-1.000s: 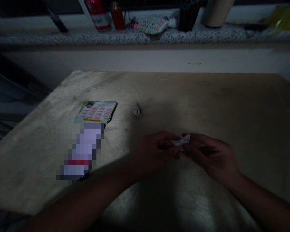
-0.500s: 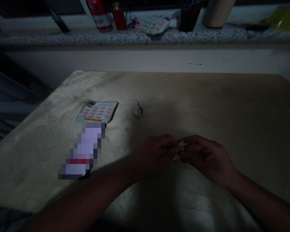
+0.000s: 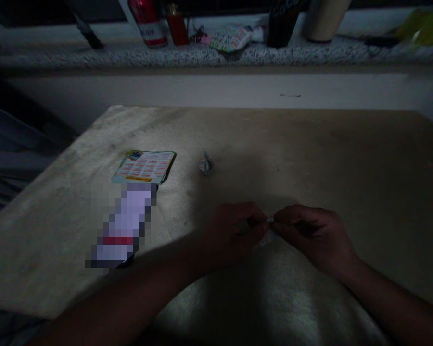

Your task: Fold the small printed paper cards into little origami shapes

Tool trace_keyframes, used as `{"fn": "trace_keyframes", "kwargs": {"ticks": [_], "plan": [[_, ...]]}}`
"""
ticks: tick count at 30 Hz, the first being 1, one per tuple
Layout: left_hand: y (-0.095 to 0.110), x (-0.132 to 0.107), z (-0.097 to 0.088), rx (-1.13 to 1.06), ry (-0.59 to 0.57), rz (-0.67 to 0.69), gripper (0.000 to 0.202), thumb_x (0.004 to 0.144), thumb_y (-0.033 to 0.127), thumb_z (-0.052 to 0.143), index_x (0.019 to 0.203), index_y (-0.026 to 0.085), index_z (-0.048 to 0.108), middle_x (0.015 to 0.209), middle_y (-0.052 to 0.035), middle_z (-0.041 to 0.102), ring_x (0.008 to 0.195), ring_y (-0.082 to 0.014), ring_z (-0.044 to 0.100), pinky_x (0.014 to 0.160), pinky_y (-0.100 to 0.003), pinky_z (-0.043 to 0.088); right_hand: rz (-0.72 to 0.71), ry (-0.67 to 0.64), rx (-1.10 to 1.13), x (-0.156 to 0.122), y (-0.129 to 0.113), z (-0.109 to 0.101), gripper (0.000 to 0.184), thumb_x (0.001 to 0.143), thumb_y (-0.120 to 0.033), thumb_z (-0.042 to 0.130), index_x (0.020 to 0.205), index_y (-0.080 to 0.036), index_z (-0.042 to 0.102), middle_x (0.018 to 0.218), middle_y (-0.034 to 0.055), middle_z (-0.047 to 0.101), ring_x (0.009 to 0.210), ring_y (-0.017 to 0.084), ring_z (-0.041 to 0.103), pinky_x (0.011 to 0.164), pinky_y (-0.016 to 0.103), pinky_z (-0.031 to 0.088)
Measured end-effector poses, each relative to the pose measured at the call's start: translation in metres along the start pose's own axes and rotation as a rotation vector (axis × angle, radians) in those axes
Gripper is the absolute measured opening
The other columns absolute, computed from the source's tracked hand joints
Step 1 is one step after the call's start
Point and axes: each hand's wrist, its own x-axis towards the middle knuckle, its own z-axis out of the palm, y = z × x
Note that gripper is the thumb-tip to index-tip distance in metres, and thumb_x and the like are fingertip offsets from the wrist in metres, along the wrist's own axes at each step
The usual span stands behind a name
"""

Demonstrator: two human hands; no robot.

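My left hand (image 3: 240, 228) and my right hand (image 3: 312, 233) meet over the front middle of the table, thumbs and fingertips pinched close together. Between them they hold a small folded piece of printed paper (image 3: 267, 237). Its top edge peeks out between the fingertips and a patterned part hangs below; the rest is hidden by the fingers. Farther back lies a small folded paper piece (image 3: 206, 165), apart from both hands.
A stack of printed sheets (image 3: 146, 166) lies at the left, with a blurred-out phone (image 3: 126, 223) in front of it. On the speckled windowsill (image 3: 187, 56) behind the table (image 3: 328, 154) stand a red can (image 3: 149, 26), a small red bottle (image 3: 177, 26), a dark bottle (image 3: 282, 24) and a crumpled packet (image 3: 233, 38).
My fingertips have drawn closer together on the paper. Its pointed corners no longer stick up, and more of its printed side shows below the fingers.
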Motion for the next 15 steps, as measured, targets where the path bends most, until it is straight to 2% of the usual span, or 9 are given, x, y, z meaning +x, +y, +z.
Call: {"fn": "trace_keyframes", "kwargs": {"ticks": [4, 9, 15], "plan": [[0.0003, 0.0006, 0.0026, -0.03, 0.001, -0.019, 0.01, 0.088, 0.024, 0.062, 0.085, 0.015, 0.065, 0.069, -0.0004, 0.069, 0.061, -0.0094, 0.063, 0.059, -0.018, 0.047, 0.031, -0.039, -0.062, -0.0007, 0.0009, -0.0001, 0.008, 0.081, -0.021, 0.073, 0.073, -0.02, 0.075, 0.065, 0.0017, 0.073, 0.054, 0.012, 0.064, 0.047, 0.02, 0.05], [0.0014, -0.0004, 0.0034, 0.072, 0.004, 0.033, 0.01, 0.088, 0.019, 0.057, 0.08, 0.015, 0.063, 0.063, 0.0017, 0.063, 0.055, -0.0073, 0.057, 0.054, -0.016, 0.043, 0.062, -0.053, 0.007, -0.0014, 0.0008, 0.0028, 0.006, 0.082, -0.022, 0.073, 0.077, -0.021, 0.075, 0.069, 0.0023, 0.075, 0.059, 0.014, 0.068, 0.053, 0.022, 0.056], [0.0007, -0.0016, 0.0051, 0.123, -0.007, 0.085, 0.009, 0.085, 0.014, 0.057, 0.081, 0.015, 0.064, 0.064, 0.0022, 0.064, 0.054, -0.0065, 0.057, 0.053, -0.015, 0.041, 0.03, -0.083, -0.022, -0.0007, -0.0022, 0.002, 0.007, 0.083, -0.021, 0.072, 0.076, -0.021, 0.074, 0.068, 0.0014, 0.074, 0.058, 0.013, 0.068, 0.053, 0.021, 0.055]]}}
